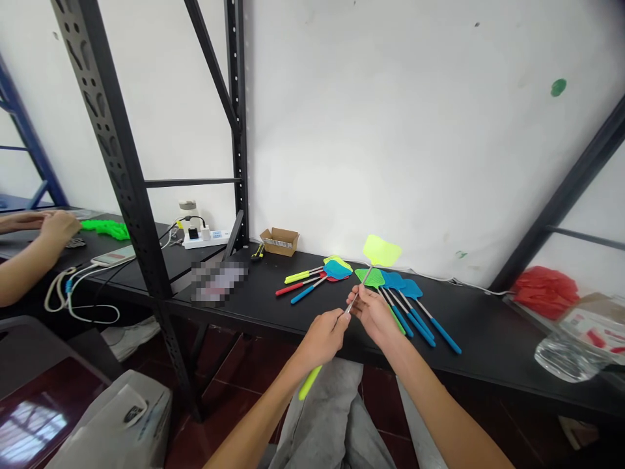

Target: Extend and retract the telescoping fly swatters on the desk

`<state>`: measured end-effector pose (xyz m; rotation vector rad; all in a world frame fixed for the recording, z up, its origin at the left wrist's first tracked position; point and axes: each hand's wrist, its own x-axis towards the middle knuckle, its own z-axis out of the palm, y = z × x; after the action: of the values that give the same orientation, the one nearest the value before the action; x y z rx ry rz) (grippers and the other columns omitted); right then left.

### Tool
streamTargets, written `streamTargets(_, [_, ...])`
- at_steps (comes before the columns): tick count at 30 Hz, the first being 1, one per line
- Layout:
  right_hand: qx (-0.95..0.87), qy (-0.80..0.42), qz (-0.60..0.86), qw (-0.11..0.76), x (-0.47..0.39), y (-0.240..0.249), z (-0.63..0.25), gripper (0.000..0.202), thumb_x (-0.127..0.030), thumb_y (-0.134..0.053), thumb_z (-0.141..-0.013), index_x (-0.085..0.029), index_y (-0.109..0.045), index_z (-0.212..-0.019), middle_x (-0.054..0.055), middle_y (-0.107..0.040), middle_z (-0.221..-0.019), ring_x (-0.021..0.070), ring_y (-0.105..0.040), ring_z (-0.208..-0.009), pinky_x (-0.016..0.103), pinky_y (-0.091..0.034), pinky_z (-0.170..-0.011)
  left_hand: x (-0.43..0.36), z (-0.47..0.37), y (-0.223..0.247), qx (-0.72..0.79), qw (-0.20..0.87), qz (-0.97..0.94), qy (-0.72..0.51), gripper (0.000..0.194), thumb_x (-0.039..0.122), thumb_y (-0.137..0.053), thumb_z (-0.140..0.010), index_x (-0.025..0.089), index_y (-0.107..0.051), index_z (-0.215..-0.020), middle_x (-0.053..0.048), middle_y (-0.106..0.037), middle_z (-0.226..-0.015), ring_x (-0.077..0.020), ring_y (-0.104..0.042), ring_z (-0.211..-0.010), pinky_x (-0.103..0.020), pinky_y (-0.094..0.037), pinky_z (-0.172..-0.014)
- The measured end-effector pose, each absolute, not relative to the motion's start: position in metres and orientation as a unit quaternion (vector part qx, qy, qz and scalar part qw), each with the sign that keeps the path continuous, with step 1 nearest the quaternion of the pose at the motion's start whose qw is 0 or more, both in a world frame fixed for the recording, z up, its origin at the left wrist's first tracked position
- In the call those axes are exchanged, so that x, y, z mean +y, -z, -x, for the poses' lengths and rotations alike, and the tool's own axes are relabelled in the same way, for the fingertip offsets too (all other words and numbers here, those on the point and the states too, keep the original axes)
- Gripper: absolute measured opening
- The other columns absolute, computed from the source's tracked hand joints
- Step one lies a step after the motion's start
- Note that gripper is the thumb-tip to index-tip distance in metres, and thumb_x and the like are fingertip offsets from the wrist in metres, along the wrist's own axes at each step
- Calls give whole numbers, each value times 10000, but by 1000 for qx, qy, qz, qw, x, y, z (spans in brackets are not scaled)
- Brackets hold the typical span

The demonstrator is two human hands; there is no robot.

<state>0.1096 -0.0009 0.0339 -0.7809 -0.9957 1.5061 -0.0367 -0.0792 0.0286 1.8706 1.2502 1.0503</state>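
Note:
A yellow fly swatter (382, 251) is held up in front of me, its head above the black table and its yellow handle end below my left hand. My left hand (324, 337) is closed around the lower shaft and handle. Higher on the metal shaft, my right hand (370, 314) pinches it with its fingers. Behind my right hand lie a green swatter (370, 278) and several blue swatters (411, 288). To the left rests another group of yellow, red and blue swatters (338, 269).
A small cardboard box (280, 241) stands near the wall. Black rack posts (118, 156) rise at left. A power strip (208, 239), phone and cables lie beyond them, near another person's hands (58, 228). A red bag (544, 291) and clear plastic package (569, 355) sit at right.

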Motion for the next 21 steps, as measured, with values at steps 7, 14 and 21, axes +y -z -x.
streamTargets(7, [-343,-564,388,644,41,-57,-155,189,-340,-639,-924,-230,-577,-783,-26,-614,-663,120,-589,-583,235,-511,-575,-89,50,-38,467,229,-789,-326,403,447,-299,-1037,226,-393,-713,36,-423,-645,-143,-396,-607,-276,-287,-617])
streamTargets(14, [-214,-517,401,725,72,-86,-230,285,-186,-393,-1042,-210,-494,-777,-72,-513,-598,58,-489,-478,165,-430,-512,-101,74,-58,413,306,-809,-286,419,454,-362,-1012,227,-398,-662,52,-405,-538,-134,-392,-524,-273,-291,-575])
streamTargets(21, [-235,-480,412,738,81,-88,-269,273,-331,-468,-1040,-237,-440,-785,-89,-461,-573,79,-430,-427,193,-415,-443,-101,100,-60,416,425,-772,-225,474,618,-395,-963,227,-394,-695,50,-449,-540,-108,-369,-471,-248,-270,-471])
